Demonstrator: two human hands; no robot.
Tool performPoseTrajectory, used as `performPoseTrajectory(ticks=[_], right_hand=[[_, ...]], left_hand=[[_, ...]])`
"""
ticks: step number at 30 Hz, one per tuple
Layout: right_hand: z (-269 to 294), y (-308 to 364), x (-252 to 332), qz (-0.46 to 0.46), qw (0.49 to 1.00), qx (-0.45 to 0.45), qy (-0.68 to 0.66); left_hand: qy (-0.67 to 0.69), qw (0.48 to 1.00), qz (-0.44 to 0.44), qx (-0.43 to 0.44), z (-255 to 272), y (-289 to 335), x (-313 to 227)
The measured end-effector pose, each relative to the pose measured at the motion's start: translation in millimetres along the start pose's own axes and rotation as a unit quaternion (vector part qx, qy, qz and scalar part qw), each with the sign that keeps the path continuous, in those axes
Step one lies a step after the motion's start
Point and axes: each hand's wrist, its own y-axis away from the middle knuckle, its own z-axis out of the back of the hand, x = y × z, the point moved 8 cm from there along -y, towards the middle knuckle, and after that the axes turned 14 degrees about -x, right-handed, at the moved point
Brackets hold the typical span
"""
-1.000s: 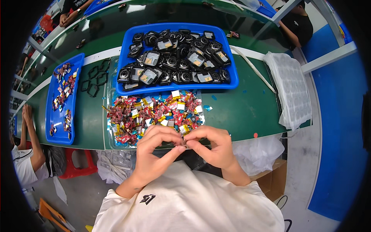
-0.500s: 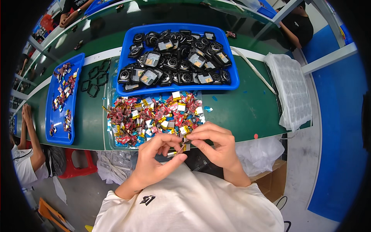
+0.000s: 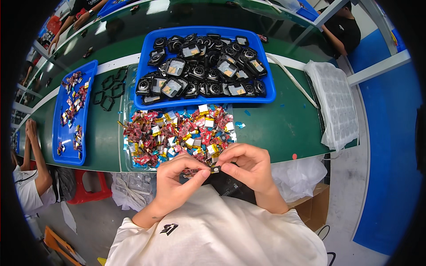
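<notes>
My left hand [image 3: 177, 179] and my right hand [image 3: 247, 164] meet at the near edge of the green table [image 3: 284, 128]. Between their fingertips they pinch one small part [image 3: 202, 171], reddish with a dark end. Just beyond the hands lies a heap of small red, yellow and silver parts [image 3: 177, 135] on a clear tray. Farther back stands a blue tray [image 3: 204, 64] filled with black round-faced casings.
A second blue tray [image 3: 73, 113] with similar small parts sits at the left, with black frames [image 3: 108, 91] beside it. A stack of clear blister trays [image 3: 335, 104] lies at the right. Another person's arms [image 3: 35, 159] reach in at the left; others sit across the table.
My hands have drawn slightly back from the heap toward my body, and the small part now shows between the fingertips of both hands.
</notes>
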Motion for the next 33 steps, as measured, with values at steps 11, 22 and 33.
performPoseTrajectory(ticks=[11, 22, 33], right_hand=[[-2, 0, -7, -0.022, 1.0, -0.01, -0.02], [13, -15, 15, 0.048, 0.979, -0.014, 0.197], [-17, 4, -12, -0.062, 0.996, 0.063, -0.017]], left_hand=[[-0.014, 0.998, 0.062, 0.004, -1, -1, 17], [0.017, 1.0, 0.022, -0.009, 6, -1, 14], [0.089, 0.995, 0.044, 0.004, 2, 2, 17]])
